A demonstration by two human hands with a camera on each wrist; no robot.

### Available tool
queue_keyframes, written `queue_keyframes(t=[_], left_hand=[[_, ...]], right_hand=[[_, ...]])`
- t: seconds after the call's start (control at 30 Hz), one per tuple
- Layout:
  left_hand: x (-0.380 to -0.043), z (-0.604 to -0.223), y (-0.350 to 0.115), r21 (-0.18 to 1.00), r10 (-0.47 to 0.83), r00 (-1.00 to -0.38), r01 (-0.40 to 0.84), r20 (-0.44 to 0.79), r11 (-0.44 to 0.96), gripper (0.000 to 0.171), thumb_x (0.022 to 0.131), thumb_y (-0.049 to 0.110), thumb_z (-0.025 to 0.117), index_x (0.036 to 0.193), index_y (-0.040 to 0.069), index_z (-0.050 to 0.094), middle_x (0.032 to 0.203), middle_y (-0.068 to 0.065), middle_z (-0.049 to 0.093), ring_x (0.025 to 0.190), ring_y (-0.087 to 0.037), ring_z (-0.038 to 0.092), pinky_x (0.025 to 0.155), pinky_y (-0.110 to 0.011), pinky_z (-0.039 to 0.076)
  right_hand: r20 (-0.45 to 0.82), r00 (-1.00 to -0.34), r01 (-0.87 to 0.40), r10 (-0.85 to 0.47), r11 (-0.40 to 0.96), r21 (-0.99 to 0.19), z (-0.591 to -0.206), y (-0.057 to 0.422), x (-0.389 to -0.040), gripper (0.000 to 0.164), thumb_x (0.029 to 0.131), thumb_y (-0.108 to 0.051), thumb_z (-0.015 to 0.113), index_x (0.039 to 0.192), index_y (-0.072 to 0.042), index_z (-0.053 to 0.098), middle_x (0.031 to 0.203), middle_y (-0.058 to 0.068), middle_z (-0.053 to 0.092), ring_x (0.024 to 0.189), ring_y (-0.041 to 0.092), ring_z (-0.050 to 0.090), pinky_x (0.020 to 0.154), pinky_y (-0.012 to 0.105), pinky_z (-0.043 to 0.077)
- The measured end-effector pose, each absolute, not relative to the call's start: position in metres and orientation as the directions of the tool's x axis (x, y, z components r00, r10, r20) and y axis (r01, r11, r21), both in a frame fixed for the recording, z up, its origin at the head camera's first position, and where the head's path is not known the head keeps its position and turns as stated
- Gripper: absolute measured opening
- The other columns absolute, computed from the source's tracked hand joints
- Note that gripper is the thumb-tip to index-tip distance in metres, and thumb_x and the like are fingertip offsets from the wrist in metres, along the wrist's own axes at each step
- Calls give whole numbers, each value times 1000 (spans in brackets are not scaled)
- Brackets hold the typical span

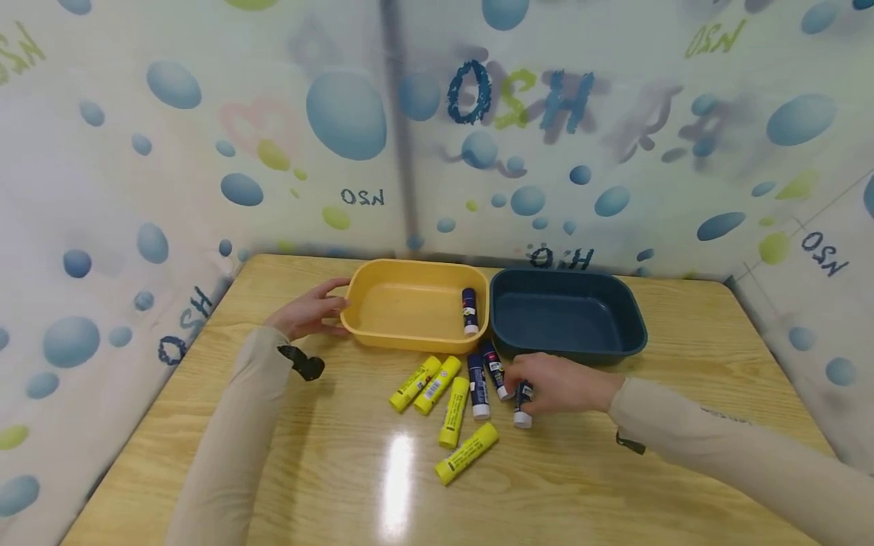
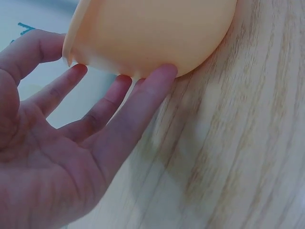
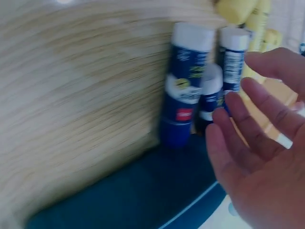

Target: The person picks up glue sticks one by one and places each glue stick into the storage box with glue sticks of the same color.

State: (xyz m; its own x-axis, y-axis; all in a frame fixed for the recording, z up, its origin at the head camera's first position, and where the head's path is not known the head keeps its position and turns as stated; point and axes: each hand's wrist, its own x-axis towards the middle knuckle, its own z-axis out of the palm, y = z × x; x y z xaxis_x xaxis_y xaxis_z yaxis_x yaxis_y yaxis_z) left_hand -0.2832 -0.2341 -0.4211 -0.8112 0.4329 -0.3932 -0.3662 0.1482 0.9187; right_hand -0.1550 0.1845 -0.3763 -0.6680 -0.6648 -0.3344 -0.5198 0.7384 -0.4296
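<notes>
My left hand [image 1: 310, 309] is at the left end of a yellow plastic bin [image 1: 403, 341], its extended fingertips touching the outer wall in the left wrist view. One dark blue glue stick [image 1: 470, 311] lies inside that bin at its right end. Over three more blue glue sticks with white caps [image 1: 479, 387] hovers my right hand [image 1: 563, 381], in front of a dark blue bin [image 1: 573, 353]. In the right wrist view its fingers are loosely bent with nothing between them, the fingertips right beside the blue glue sticks [image 3: 186, 90].
Several yellow glue sticks [image 1: 454, 413] lie on the wooden table [image 1: 328, 470] left of the blue ones. Both bins stand side by side near the table's back edge, before a patterned wall covering [image 1: 341, 114].
</notes>
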Motion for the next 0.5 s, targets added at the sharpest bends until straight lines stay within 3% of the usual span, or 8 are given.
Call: queue_keyframes(t=[0.33,0.5], left_hand=[[-281,-421,-234,925,464,-802,-352,-376,142,64,100,7,44,155,13,13,151,-23,17,119,-39,46,95,-56,44],[-280,-421,-235,922,456,-804,-364,-383,131,64,99,7,44,155,13,13,151,-22,18,120,-39,45,95,-55,44]], right_hand=[[-326,-619,-643,-715,699,-313,-389,194,-155,25,77,-14,80,97,-18,66,95,-5,53,86,12,50,74,32,50],[-270,-551,-780,-790,602,-171,-397,195,-157,22,80,-17,78,99,-19,67,101,-3,58,91,15,52,78,33,50]])
